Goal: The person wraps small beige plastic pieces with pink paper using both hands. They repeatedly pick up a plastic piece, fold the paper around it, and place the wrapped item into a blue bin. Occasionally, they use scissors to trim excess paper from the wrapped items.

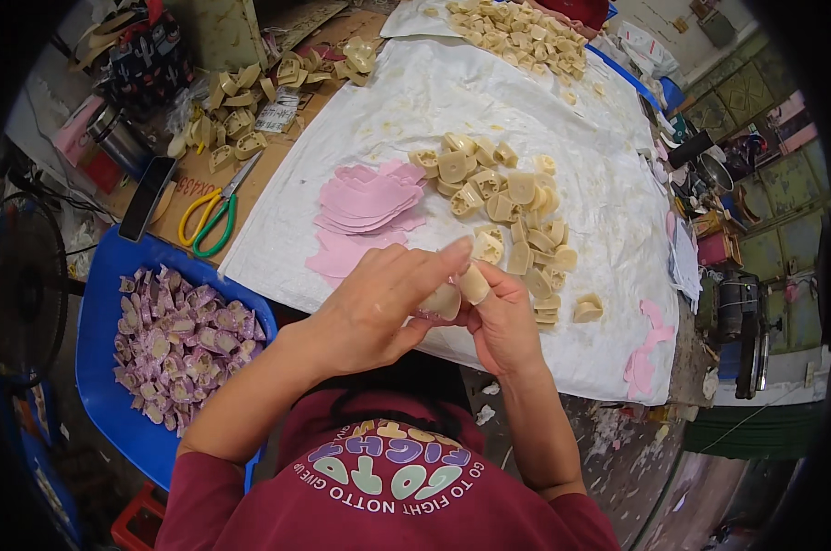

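Note:
In front of me, close to the table's near edge, both hands meet around one beige molded piece (441, 303) that looks like a shoe heel. My left hand (369, 298) grips it from the left, its thumb lying over the top. From the right, my right hand (507, 321) pinches it, with a beige wrap around the thumb. Part of the piece is hidden by the fingers. Just beyond lies a heap of similar beige heels (521, 188). To its left rests a stack of pink cut sheets (369, 197).
A blue bin (94, 340) at the left holds many purple-speckled pieces. Scissors (215, 216) with yellow and green handles and a dark phone (147, 197) lie by the white cloth (323, 138). More beige heels (525, 41) pile at the far end. Pink scraps (650, 349) lie right.

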{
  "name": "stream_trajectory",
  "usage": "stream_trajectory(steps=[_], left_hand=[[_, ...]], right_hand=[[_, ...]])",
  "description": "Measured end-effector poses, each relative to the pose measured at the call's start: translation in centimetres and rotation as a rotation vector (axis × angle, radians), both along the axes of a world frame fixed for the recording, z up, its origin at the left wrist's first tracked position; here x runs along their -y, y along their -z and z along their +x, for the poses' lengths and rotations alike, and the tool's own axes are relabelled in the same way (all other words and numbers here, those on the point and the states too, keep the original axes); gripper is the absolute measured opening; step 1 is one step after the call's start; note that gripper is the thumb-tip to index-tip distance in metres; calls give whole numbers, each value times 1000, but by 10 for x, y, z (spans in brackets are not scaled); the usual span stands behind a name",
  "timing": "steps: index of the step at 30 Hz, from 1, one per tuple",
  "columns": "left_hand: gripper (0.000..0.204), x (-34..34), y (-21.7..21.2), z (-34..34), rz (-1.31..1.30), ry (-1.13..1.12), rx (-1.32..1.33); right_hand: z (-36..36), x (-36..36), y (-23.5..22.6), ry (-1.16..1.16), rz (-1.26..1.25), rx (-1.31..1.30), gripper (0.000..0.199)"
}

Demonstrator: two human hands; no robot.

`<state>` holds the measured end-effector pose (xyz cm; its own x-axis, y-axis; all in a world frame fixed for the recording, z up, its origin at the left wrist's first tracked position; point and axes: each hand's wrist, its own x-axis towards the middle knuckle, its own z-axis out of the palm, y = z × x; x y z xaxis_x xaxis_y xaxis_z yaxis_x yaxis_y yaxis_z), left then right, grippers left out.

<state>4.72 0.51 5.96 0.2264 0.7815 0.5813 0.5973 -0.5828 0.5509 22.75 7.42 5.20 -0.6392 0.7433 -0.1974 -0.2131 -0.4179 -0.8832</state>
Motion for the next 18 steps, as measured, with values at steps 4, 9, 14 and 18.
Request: stream_trajectory(steps=[4,9,14,18], left_hand=[[77,2,-5,-4,0,-90,9],[52,8,-7,-14,-167,-63,-78],[42,9,-12,-5,-86,-90,-54],[39,11,-10,0,-128,-93,76]], right_hand=[[-1,4,-10,9,244,182,24],[9,8,-9,-25,330,173,21],[11,5,-12,-24,496,293,19],[12,3,-10,-27,307,102,18]])
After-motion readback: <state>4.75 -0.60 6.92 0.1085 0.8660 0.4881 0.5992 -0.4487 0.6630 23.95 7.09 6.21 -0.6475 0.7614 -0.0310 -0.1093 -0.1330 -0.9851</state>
